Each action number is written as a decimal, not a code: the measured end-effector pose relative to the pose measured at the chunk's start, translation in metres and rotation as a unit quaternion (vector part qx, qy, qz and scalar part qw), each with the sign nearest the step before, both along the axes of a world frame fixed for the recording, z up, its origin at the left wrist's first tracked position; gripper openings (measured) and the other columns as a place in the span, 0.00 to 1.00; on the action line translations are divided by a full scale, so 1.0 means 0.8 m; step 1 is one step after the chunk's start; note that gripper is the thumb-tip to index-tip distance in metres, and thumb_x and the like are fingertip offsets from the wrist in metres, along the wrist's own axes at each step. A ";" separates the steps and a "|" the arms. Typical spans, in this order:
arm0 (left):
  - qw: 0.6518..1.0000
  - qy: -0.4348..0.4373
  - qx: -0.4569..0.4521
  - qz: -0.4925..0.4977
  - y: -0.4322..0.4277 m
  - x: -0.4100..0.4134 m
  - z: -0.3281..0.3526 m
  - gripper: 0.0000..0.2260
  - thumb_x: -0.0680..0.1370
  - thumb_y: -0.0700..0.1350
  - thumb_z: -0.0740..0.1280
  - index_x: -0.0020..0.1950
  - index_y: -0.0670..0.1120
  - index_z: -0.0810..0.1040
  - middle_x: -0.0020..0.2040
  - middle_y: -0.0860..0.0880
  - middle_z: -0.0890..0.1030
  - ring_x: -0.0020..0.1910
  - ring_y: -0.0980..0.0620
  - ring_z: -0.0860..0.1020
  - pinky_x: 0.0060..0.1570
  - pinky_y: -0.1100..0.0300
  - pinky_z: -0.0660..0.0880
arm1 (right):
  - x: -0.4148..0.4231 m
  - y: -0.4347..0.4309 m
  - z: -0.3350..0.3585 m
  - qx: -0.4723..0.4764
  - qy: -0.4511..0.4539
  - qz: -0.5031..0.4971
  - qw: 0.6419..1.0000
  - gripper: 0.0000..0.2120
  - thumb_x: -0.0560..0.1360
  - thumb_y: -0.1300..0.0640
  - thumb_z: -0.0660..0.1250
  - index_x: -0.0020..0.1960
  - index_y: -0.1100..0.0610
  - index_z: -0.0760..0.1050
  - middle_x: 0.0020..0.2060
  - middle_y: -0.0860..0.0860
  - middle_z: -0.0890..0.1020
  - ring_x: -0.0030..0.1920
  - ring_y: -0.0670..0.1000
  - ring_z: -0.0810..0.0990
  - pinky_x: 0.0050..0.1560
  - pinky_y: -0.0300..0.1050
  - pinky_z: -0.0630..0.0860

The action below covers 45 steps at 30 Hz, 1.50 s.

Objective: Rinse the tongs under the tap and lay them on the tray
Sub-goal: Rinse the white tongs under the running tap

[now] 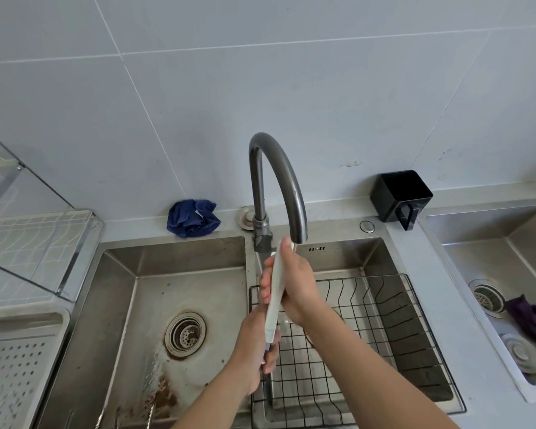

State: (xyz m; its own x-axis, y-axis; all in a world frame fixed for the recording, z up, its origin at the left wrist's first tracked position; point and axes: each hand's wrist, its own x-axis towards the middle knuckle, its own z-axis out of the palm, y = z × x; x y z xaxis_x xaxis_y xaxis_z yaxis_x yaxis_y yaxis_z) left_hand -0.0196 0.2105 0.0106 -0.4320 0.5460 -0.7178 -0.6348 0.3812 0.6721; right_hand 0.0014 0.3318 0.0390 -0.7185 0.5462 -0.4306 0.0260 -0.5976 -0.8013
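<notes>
The white tongs [273,314] stand nearly upright over the divider between two sink basins, their top end just under the spout of the dark curved tap [279,181]. My right hand [297,283] wraps around their upper half, thumb tip touching the spout's mouth. My left hand [254,345] grips their lower end. I cannot tell whether water is running. The perforated metal tray [25,323] sits at the left edge, beside the left basin.
A black wire basket [384,320] fills the right basin. The left basin has a round drain [184,334] and rusty stains. A dish rack [37,239] stands at the left, with a blue cloth [192,218] and a black holder [399,196] on the back ledge. A second sink [492,252] is on the right.
</notes>
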 end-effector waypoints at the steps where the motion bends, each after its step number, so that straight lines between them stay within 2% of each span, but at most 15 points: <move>1: 1.000 -0.012 -0.006 0.000 -0.001 0.002 -0.001 0.23 0.80 0.65 0.59 0.56 0.45 0.76 0.29 0.51 0.71 0.21 0.53 0.59 0.21 0.67 0.55 | -0.003 0.007 0.004 -0.023 -0.022 -0.003 0.999 0.26 0.84 0.40 0.59 0.44 0.62 0.77 0.30 0.62 0.78 0.26 0.56 0.76 0.29 0.48 0.76; 3: 1.000 -0.024 -0.017 -0.003 0.000 -0.001 -0.001 0.22 0.80 0.63 0.59 0.57 0.45 0.76 0.29 0.51 0.70 0.21 0.54 0.59 0.20 0.67 0.55 | -0.007 0.017 0.012 -0.080 0.009 -0.033 0.996 0.24 0.86 0.44 0.57 0.44 0.62 0.78 0.31 0.60 0.79 0.27 0.56 0.76 0.29 0.46 0.76; 5: 0.999 -0.025 -0.027 -0.014 0.002 -0.007 0.001 0.18 0.81 0.60 0.59 0.54 0.45 0.76 0.28 0.51 0.70 0.21 0.54 0.59 0.20 0.67 0.54 | -0.007 0.015 0.012 -0.114 0.088 -0.067 0.987 0.14 0.85 0.52 0.61 0.48 0.60 0.78 0.35 0.55 0.80 0.30 0.52 0.75 0.31 0.45 0.74; 8: 0.999 -0.039 -0.025 0.008 0.008 -0.013 0.003 0.16 0.82 0.55 0.57 0.43 0.44 0.73 0.28 0.50 0.71 0.19 0.54 0.60 0.20 0.67 0.54 | 0.002 -0.008 0.000 -0.057 0.148 0.019 0.987 0.04 0.81 0.57 0.68 0.49 0.57 0.76 0.33 0.54 0.75 0.30 0.51 0.72 0.32 0.45 0.73; 12: 0.999 -0.027 0.001 0.026 0.018 -0.014 0.004 0.15 0.82 0.49 0.56 0.39 0.44 0.70 0.27 0.49 0.72 0.18 0.54 0.60 0.20 0.68 0.54 | 0.008 -0.007 0.000 -0.062 0.143 0.056 0.986 0.13 0.82 0.49 0.68 0.43 0.57 0.75 0.28 0.53 0.69 0.25 0.51 0.67 0.28 0.44 0.71; 18: 0.997 0.065 0.000 -0.050 0.006 -0.019 0.002 0.12 0.83 0.49 0.56 0.49 0.42 0.72 0.30 0.48 0.70 0.20 0.53 0.59 0.21 0.66 0.52 | 0.009 0.019 0.006 -0.068 0.146 -0.090 0.983 0.08 0.82 0.55 0.67 0.47 0.59 0.77 0.33 0.54 0.74 0.29 0.51 0.71 0.30 0.45 0.74; 21: 0.995 0.085 -0.028 -0.049 -0.003 -0.011 -0.005 0.10 0.82 0.46 0.56 0.48 0.45 0.74 0.32 0.47 0.67 0.20 0.53 0.59 0.22 0.65 0.50 | 0.005 0.023 0.003 -0.054 0.122 -0.153 0.979 0.13 0.85 0.54 0.62 0.44 0.58 0.75 0.31 0.54 0.74 0.25 0.51 0.70 0.27 0.44 0.73; 25: 0.996 0.077 -0.040 -0.021 -0.010 -0.010 -0.011 0.11 0.82 0.47 0.55 0.45 0.44 0.73 0.29 0.48 0.69 0.19 0.53 0.59 0.25 0.63 0.49 | 0.009 -0.012 -0.012 -0.040 0.134 -0.067 0.988 0.16 0.84 0.47 0.63 0.44 0.56 0.79 0.31 0.56 0.76 0.27 0.53 0.73 0.30 0.46 0.75; 28: 0.999 0.026 -0.027 0.012 -0.021 -0.008 -0.017 0.11 0.81 0.45 0.57 0.52 0.40 0.75 0.27 0.49 0.71 0.17 0.52 0.59 0.21 0.69 0.53 | 0.019 -0.022 -0.014 -0.035 0.154 0.044 0.986 0.02 0.78 0.62 0.70 0.49 0.57 0.79 0.42 0.58 0.80 0.37 0.55 0.77 0.40 0.50 0.78; 30: 1.000 -0.008 -0.011 0.007 -0.024 -0.003 -0.021 0.12 0.81 0.45 0.57 0.57 0.42 0.77 0.27 0.49 0.70 0.17 0.53 0.59 0.20 0.69 0.55 | 0.019 -0.012 -0.011 -0.035 0.158 0.051 0.986 0.05 0.77 0.67 0.68 0.51 0.60 0.77 0.46 0.59 0.81 0.38 0.54 0.78 0.39 0.49 0.79; 31: 1.000 -0.016 -0.003 -0.004 -0.023 0.000 -0.023 0.13 0.81 0.45 0.57 0.59 0.44 0.79 0.27 0.50 0.70 0.17 0.53 0.58 0.20 0.70 0.55 | 0.018 -0.005 -0.006 -0.041 0.165 0.033 0.985 0.02 0.79 0.63 0.67 0.51 0.61 0.77 0.44 0.59 0.81 0.35 0.53 0.77 0.36 0.48 0.78; 35: 0.999 -0.020 0.007 -0.037 -0.014 0.004 -0.020 0.14 0.80 0.47 0.58 0.58 0.48 0.82 0.28 0.50 0.70 0.18 0.53 0.58 0.20 0.69 0.55 | 0.008 0.019 0.012 -0.134 0.196 0.021 0.971 0.31 0.87 0.41 0.51 0.35 0.61 0.73 0.25 0.53 0.68 0.22 0.50 0.66 0.24 0.40 0.67; 37: 0.999 -0.020 0.005 -0.046 -0.008 -0.001 -0.014 0.12 0.79 0.49 0.61 0.52 0.47 0.83 0.28 0.50 0.70 0.18 0.53 0.57 0.20 0.68 0.55 | 0.005 0.022 0.012 -0.184 0.234 0.061 0.953 0.35 0.86 0.40 0.47 0.33 0.61 0.74 0.23 0.52 0.67 0.22 0.49 0.64 0.23 0.39 0.64; 41: 0.999 -0.049 -0.003 -0.018 0.013 -0.013 -0.005 0.18 0.81 0.46 0.52 0.33 0.43 0.67 0.23 0.48 0.66 0.16 0.53 0.57 0.19 0.70 0.55 | 0.006 -0.002 0.001 -0.168 0.211 0.129 0.954 0.35 0.80 0.28 0.51 0.40 0.59 0.75 0.25 0.51 0.68 0.24 0.49 0.65 0.28 0.43 0.65; 45: 1.000 0.006 0.005 0.004 0.027 -0.020 -0.004 0.16 0.83 0.49 0.54 0.40 0.43 0.71 0.27 0.46 0.74 0.21 0.50 0.66 0.22 0.64 0.61 | 0.010 0.000 0.006 -0.094 0.146 0.077 0.982 0.29 0.78 0.36 0.64 0.55 0.64 0.79 0.34 0.58 0.77 0.35 0.56 0.76 0.46 0.52 0.75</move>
